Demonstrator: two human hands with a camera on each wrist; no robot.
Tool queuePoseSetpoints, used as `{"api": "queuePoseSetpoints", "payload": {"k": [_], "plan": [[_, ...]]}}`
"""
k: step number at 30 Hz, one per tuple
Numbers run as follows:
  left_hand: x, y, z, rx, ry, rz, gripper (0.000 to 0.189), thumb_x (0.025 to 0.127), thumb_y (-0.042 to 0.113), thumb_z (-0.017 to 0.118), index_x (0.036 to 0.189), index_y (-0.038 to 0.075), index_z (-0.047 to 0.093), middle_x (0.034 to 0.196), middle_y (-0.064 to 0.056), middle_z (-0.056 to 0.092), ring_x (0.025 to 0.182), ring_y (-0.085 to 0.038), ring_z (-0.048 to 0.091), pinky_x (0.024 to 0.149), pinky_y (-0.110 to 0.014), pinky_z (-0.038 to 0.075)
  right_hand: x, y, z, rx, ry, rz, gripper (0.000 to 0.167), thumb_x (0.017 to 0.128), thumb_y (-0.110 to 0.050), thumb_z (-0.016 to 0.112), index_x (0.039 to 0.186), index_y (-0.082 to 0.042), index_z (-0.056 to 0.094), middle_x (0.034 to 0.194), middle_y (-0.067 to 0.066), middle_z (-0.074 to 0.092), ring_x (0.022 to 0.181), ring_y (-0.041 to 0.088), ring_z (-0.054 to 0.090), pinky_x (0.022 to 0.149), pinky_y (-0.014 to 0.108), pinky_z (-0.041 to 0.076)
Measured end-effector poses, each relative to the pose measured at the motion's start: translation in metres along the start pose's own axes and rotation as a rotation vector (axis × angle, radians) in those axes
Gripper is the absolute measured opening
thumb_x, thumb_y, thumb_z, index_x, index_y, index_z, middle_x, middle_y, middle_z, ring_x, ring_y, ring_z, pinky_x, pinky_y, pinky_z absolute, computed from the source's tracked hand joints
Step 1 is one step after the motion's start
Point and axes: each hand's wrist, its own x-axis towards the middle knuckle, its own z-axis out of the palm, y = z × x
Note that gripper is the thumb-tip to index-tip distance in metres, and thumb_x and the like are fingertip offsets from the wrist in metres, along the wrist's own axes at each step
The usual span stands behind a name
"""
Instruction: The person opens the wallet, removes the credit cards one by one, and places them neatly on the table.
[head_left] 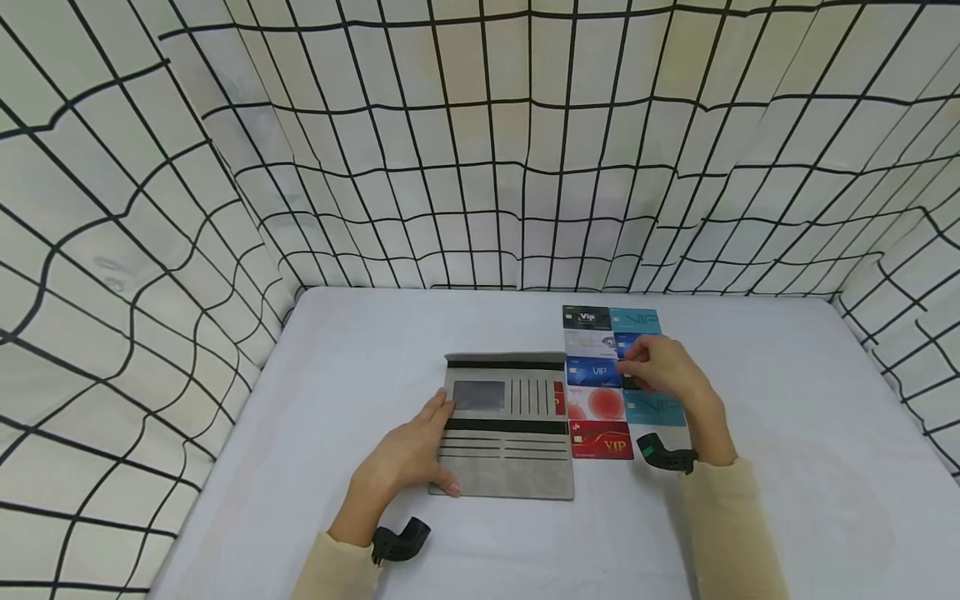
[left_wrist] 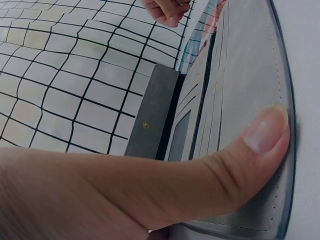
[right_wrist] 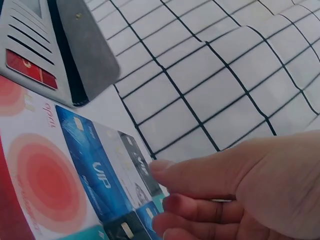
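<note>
A grey wallet (head_left: pixel 506 479) lies unfolded on the white table, with rows of card slots and a clear window (head_left: pixel 478 395). One red card (right_wrist: pixel 31 69) sits in a slot at its right side. My left hand (head_left: pixel 408 450) rests on the wallet's left edge, its straight thumb (left_wrist: pixel 267 130) pressing the grey surface near the border. Over the bank-style cards to the right hovers my right hand (head_left: pixel 663 367), fingers loosely curled with no card visible between them. Its fingertips overlap the right end of a blue VIP card (head_left: pixel 592 372) in the head view.
The cards lie in two columns against the wallet's right side. Among them are a black Vip card (head_left: pixel 587 317), a teal card (head_left: pixel 654 407), a white card with a red circle (head_left: pixel 577 403) and a red VIP card (head_left: pixel 602 440). A black-gridded white cloth (head_left: pixel 495 192) stands behind the table.
</note>
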Motion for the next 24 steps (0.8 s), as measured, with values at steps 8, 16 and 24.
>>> {"api": "queuePoseSetpoints", "payload": {"k": [8, 16, 24], "plan": [[0.000, 0.000, 0.000, 0.000, -0.002, 0.002, 0.122, 0.054, 0.034, 0.099, 0.152, -0.003, 0.036, 0.165, -0.019, 0.024, 0.142, -0.038, 0.046, 0.104, -0.053, 0.049, 0.003, -0.010, 0.014, 0.001, -0.008, -0.099, 0.031, 0.095, -0.022, 0.069, 0.112, 0.003, 0.063, 0.098, 0.017, 0.066, 0.078, 0.021, 0.061, 0.071, 0.031, 0.060], [0.000, 0.000, 0.000, 0.006, 0.001, 0.000, 0.122, 0.054, 0.034, 0.099, 0.152, -0.003, 0.037, 0.165, -0.019, 0.025, 0.141, -0.039, 0.047, 0.105, -0.053, 0.048, 0.004, -0.021, 0.028, -0.032, -0.016, -0.153, 0.030, 0.092, -0.019, 0.072, 0.112, 0.002, 0.065, 0.093, 0.014, 0.066, 0.079, 0.021, 0.059, 0.068, 0.029, 0.057], [0.000, 0.001, 0.000, 0.002, -0.001, -0.007, 0.122, 0.054, 0.034, 0.099, 0.152, -0.003, 0.037, 0.165, -0.018, 0.025, 0.142, -0.038, 0.045, 0.105, -0.052, 0.049, 0.006, -0.030, 0.042, -0.074, -0.035, -0.213, 0.038, 0.087, -0.016, 0.077, 0.118, 0.002, 0.067, 0.110, 0.018, 0.068, 0.100, 0.030, 0.062, 0.084, 0.042, 0.061]]}}
